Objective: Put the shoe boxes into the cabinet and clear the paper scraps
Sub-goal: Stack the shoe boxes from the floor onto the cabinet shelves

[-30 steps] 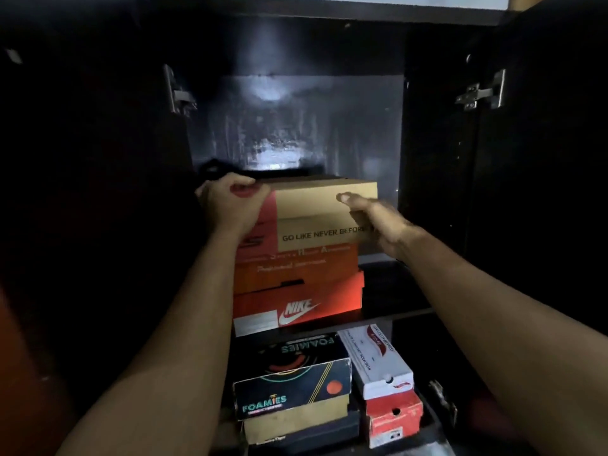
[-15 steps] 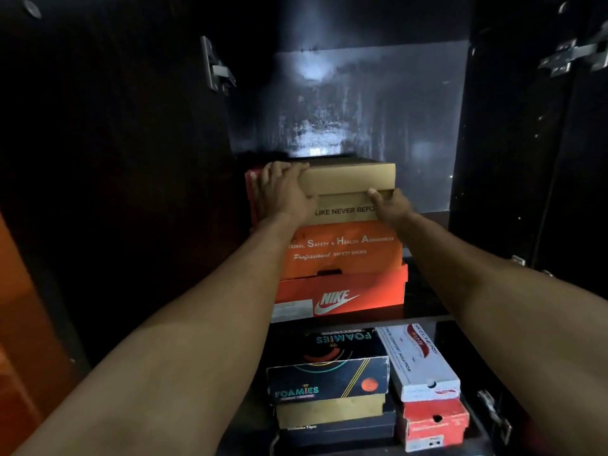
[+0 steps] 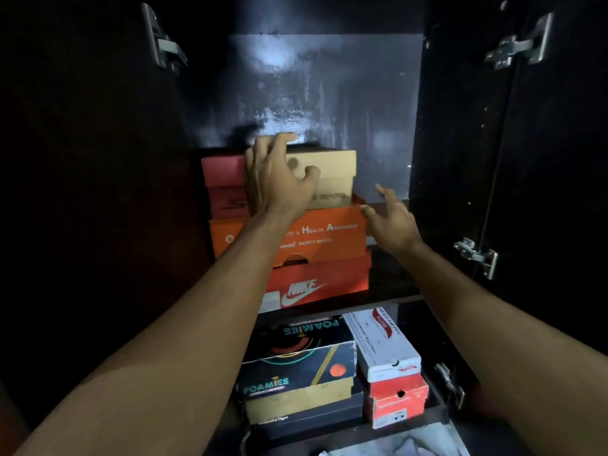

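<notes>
Dark cabinet (image 3: 460, 159): our left hand (image 3: 279, 179) presses spread fingers on the tan shoe box (image 3: 332, 174); right hand (image 3: 391, 222) hovers beside, fingers apart.

- I see the top box (image 3: 332, 174) at frame centre, sitting on a three-box stack (image 3: 296, 245) on the upper shelf (image 3: 391, 284).
- Below, lower frame, more boxes (image 3: 302, 366) fill the lower shelf.

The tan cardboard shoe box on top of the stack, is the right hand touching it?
No, the right hand hangs open beside the tan cardboard shoe box, apart from it, while the left hand rests on its front.
</notes>
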The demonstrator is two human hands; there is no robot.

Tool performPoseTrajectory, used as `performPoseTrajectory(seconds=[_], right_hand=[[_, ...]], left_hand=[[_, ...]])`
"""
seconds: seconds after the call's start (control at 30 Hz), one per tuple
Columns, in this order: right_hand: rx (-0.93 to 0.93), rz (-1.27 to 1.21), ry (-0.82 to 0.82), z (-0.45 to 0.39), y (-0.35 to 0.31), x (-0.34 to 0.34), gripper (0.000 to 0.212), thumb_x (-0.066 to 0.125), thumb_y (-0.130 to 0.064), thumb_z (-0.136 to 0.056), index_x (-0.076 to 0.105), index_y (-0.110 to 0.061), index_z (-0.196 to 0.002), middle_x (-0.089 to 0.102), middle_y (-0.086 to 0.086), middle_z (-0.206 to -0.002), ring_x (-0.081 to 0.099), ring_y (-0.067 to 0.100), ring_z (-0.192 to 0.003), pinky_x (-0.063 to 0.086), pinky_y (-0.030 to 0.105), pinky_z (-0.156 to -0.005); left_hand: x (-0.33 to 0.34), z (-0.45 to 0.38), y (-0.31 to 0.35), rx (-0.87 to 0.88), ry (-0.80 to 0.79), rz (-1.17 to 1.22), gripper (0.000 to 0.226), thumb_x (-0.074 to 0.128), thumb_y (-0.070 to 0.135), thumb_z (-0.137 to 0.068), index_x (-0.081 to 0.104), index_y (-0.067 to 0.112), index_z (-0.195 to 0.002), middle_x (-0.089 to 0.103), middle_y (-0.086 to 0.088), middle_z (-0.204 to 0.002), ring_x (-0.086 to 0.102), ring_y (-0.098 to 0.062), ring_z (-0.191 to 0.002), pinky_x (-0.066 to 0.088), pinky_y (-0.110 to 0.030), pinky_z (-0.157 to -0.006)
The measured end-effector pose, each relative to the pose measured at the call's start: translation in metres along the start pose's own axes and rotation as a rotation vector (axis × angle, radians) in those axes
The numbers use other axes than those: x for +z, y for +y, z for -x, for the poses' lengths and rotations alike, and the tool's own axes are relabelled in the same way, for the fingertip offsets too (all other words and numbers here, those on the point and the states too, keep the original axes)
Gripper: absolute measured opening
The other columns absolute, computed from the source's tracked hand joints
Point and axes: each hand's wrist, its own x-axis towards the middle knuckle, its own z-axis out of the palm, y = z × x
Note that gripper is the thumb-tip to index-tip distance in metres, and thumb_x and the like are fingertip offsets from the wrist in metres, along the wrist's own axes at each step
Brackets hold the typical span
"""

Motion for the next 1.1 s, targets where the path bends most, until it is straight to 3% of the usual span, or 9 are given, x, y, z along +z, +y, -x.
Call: performPoseTrajectory(seconds=[0.1,0.2,0.43,0.63,0.8,1.0,1.1], right_hand=[[-0.051,0.025,0.059,0.035,0.012,-0.035,0.052,0.065,-0.031,-0.098,0.051,-0.025,-0.148,0.067,-0.001,-0.133,0.063,0.018,-0.122,0.047,0.026,-0.102],[-0.077,0.038,0.11,0.079,0.024,-0.075,0.044,0.068,-0.021,-0.096,0.058,-0.022,-0.139,0.068,-0.011,-0.125,0.061,0.001,-0.115,0.043,0.015,-0.1],[-0.071,0.184,0.282,0.193,0.074,-0.167,0.033,0.066,-0.017,-0.094,0.063,-0.023,-0.126,0.07,-0.016,-0.124,0.061,-0.003,-0.121,0.043,0.015,-0.104],[0.173,0.296,0.535,0.315,0.116,-0.26,0.025,0.065,-0.017,-0.096,0.066,-0.023,-0.12,0.073,-0.009,-0.111,0.068,0.007,-0.107,0.054,0.027,-0.093],[0.446,0.371,0.778,0.439,0.142,-0.315,0.024,0.066,-0.012,-0.093,0.067,-0.023,-0.115,0.073,-0.01,-0.104,0.069,0.01,-0.097,0.052,0.023,-0.082],[0.731,0.453,1.115,0.601,0.162,-0.355,0.021,0.06,-0.023,-0.086,0.068,-0.023,-0.105,0.072,-0.002,-0.098,0.067,0.016,-0.088,0.054,0.032,-0.078],[0.872,0.5,1.331,0.678,0.167,-0.375,0.015,0.056,-0.027,-0.084,0.064,-0.024,-0.096,0.068,0.007,-0.1,0.065,0.025,-0.091,0.052,0.038,-0.079]], left_hand=[[0.018,0.036,0.027,0.109,-0.049,0.186,0.049,0.063,0.034,-0.072,0.065,0.027,-0.121,0.059,-0.001,-0.117,0.063,-0.027,-0.107,0.054,-0.041,-0.093],[0.04,0.078,0.058,0.229,-0.131,0.301,0.045,0.065,0.028,-0.076,0.066,0.023,-0.121,0.062,-0.001,-0.115,0.063,-0.024,-0.108,0.051,-0.035,-0.095],[0.081,0.193,0.148,0.34,-0.496,0.655,0.041,0.068,0.03,-0.082,0.065,0.029,-0.123,0.061,0.009,-0.116,0.061,-0.009,-0.114,0.052,-0.032,-0.094],[0.101,0.302,0.237,0.425,-0.738,0.941,0.036,0.068,0.025,-0.082,0.067,0.025,-0.118,0.063,0.006,-0.112,0.062,-0.01,-0.109,0.054,-0.036,-0.092],[0.106,0.417,0.299,0.458,-0.98,1.068,0.034,0.068,0.026,-0.081,0.068,0.021,-0.115,0.065,0.004,-0.108,0.063,-0.008,-0.098,0.053,-0.026,-0.087],[0.092,0.576,0.351,0.441,-1.496,1.025,0.034,0.073,0.031,-0.077,0.068,0.026,-0.111,0.066,0.002,-0.1,0.066,-0.013,-0.081,0.056,-0.03,-0.082],[0.07,0.644,0.376,0.412,-1.787,0.921,0.029,0.076,0.026,-0.085,0.068,0.024,-0.113,0.068,0.003,-0.102,0.068,-0.019,-0.088,0.05,-0.019,-0.08]])
